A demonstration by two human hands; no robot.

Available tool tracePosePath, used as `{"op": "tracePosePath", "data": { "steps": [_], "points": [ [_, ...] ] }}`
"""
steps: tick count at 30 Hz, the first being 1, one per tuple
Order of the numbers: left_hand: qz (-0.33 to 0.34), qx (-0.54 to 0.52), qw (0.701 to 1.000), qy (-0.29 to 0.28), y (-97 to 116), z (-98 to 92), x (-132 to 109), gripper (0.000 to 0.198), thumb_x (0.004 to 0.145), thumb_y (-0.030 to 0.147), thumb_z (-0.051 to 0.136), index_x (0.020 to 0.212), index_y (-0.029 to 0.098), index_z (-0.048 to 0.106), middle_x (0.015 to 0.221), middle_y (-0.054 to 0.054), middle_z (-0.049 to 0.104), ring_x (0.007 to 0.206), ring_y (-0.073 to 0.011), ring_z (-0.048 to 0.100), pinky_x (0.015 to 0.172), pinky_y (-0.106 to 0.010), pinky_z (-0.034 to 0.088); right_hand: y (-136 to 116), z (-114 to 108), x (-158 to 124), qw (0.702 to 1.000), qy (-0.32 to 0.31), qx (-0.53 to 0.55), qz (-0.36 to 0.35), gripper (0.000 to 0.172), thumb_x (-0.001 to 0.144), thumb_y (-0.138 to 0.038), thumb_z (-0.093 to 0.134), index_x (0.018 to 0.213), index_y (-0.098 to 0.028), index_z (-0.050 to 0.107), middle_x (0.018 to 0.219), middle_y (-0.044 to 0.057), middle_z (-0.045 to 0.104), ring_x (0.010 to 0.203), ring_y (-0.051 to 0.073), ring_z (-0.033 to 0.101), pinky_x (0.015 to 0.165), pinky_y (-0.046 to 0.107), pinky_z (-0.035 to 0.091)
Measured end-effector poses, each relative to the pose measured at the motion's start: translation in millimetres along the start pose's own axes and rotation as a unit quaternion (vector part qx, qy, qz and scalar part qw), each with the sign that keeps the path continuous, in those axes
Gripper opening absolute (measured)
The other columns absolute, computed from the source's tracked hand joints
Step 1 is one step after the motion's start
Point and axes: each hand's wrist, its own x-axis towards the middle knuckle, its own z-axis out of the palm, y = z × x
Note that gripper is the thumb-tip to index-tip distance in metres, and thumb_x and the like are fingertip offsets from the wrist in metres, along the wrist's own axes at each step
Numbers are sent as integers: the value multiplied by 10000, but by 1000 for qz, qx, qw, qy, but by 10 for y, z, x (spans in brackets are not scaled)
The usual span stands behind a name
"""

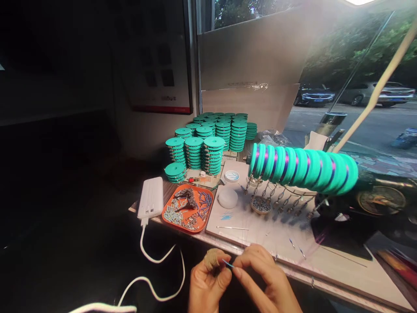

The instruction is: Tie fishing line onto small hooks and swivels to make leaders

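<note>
My left hand (210, 280), with tan tape around a finger, pinches one end of a small thin blue piece (228, 263) in front of the table's edge. Thumb and forefinger of my right hand (263, 276) close on its other end. Just beyond the hands lies a pale board (260, 239) with a thin metal needle-like tool (233, 228) on it. Left of the board, an orange tray (188, 227) holds blue, pale green and metal small parts. A row of green spools (302, 169) sits on a black machine, with metal swivels hanging below on lines.
Stacks of green spools (213, 152) stand at the back. A white power bank (150, 198) with a cable (156, 262) lies at the left edge. A bowl of small metal parts (260, 205), a round white lid (228, 198) and a white dish (232, 176) are on the board.
</note>
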Motion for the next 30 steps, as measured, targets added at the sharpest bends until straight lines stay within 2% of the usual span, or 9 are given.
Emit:
{"op": "tracePosePath", "data": {
  "steps": [6, 11, 18, 30],
  "points": [
    [20, 5, 999, -29, 10, 74, 22, 230, 548, 349, 785, 518, 165, 650, 590, 22, 468, 584, -108, 433, 598, -224, 385, 21, 15, 3, 1000, -16, 18, 7, 181, 881, -271, 459, 746, -200, 556, 676, 3, 575, 673, 156, 555, 609, 258, 458],
    [12, -6, 999, -35, -16, 51, 32, 221, 584, 314, 767, 538, 155, 620, 569, 34, 438, 570, -100, 400, 582, -208, 362, 72, 28, -34, 999, -22, -28, -38, 118, 859, -188, 472, 761, -204, 536, 670, -7, 573, 670, 152, 544, 605, 260, 444],
    [2, -6, 1000, -18, -27, -13, 49, 232, 566, 284, 784, 541, 143, 602, 561, 35, 462, 561, -92, 401, 576, -203, 348, 88, 13, -23, 991, -5, -99, -91, 89, 830, -150, 501, 768, -210, 522, 675, -6, 587, 672, 154, 545, 637, 282, 446],
    [-9, -1, 1000, -14, -69, -41, 57, 244, 567, 297, 784, 551, 133, 604, 549, 34, 465, 551, -87, 397, 564, -203, 347, 141, 50, -37, 984, 6, -126, -126, 85, 815, -130, 517, 784, -209, 502, 685, -16, 589, 671, 153, 541, 665, 300, 424]
  ]
}}
